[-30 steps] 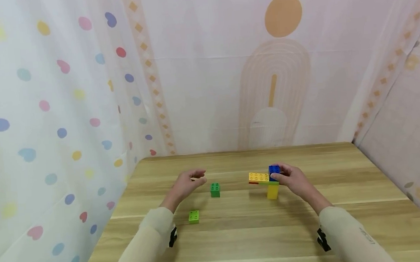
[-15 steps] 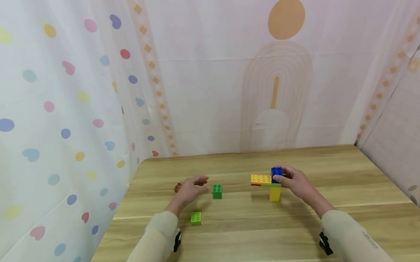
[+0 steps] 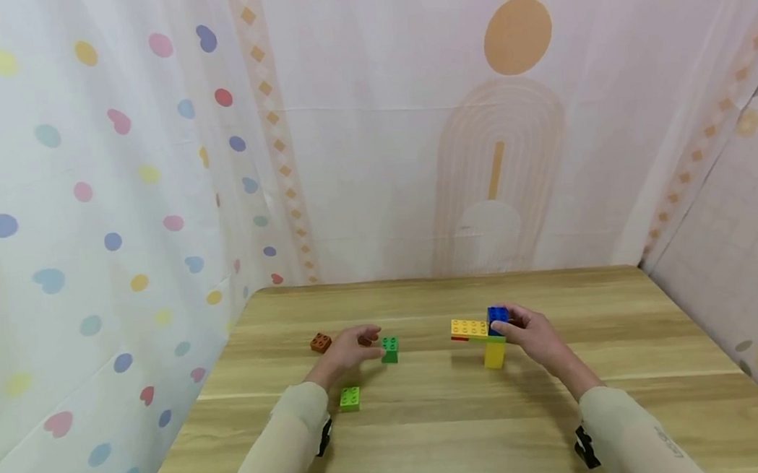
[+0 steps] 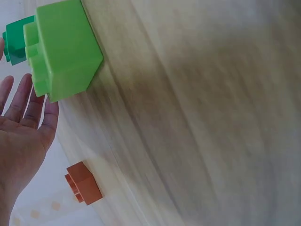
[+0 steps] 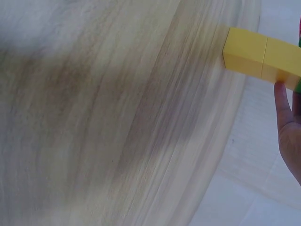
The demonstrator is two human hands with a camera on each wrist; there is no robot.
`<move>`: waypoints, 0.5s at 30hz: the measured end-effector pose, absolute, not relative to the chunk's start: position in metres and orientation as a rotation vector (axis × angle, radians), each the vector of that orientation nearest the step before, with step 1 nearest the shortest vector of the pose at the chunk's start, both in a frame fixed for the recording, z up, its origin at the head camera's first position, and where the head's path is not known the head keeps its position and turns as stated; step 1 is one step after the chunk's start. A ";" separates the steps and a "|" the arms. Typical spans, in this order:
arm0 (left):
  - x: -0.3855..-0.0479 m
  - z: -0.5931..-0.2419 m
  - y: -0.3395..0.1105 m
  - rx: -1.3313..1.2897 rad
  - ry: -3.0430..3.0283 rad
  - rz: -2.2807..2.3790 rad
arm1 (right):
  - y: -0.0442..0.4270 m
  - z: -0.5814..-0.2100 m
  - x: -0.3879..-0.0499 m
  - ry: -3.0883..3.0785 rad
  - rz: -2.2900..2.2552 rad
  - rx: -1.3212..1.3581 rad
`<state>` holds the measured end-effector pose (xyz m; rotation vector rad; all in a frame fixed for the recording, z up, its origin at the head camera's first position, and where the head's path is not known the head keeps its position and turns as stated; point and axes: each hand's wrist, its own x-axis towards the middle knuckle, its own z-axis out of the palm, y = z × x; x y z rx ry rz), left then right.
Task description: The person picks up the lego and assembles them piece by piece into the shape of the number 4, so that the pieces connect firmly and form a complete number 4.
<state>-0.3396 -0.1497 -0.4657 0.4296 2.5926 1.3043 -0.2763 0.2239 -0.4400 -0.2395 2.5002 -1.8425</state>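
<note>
My left hand (image 3: 348,350) has its fingers spread beside the dark green brick (image 3: 390,349), the thumb close to it; contact is unclear. In the left wrist view the hand (image 4: 23,136) shows relaxed, extended fingers behind the light green brick (image 4: 68,49). My right hand (image 3: 536,334) pinches the blue brick (image 3: 497,316) atop a stack. That stack has a yellow column (image 3: 493,355) below and a yellow brick (image 3: 468,327) jutting left, with red and green pieces under it. In the right wrist view, fingers of the right hand (image 5: 290,132) touch the yellow column (image 5: 263,56).
A brown-orange brick (image 3: 321,343) lies behind my left wrist. The light green brick (image 3: 350,399) sits nearer, beside my left forearm. The wooden table (image 3: 431,443) reaches back to a patterned curtain (image 3: 376,193).
My left hand has moved right, up to the dark green brick, uncovering the brown-orange brick behind the wrist. My right hand keeps its hold on the blue brick.
</note>
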 end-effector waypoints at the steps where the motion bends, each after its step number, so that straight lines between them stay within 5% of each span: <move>1: -0.340 -0.467 -0.149 0.427 2.591 1.296 | 0.224 -0.441 -0.276 2.495 -1.847 -0.223; 15: -0.347 -0.473 -0.138 0.409 2.539 1.260 | 0.226 -0.444 -0.279 2.545 -1.824 -0.238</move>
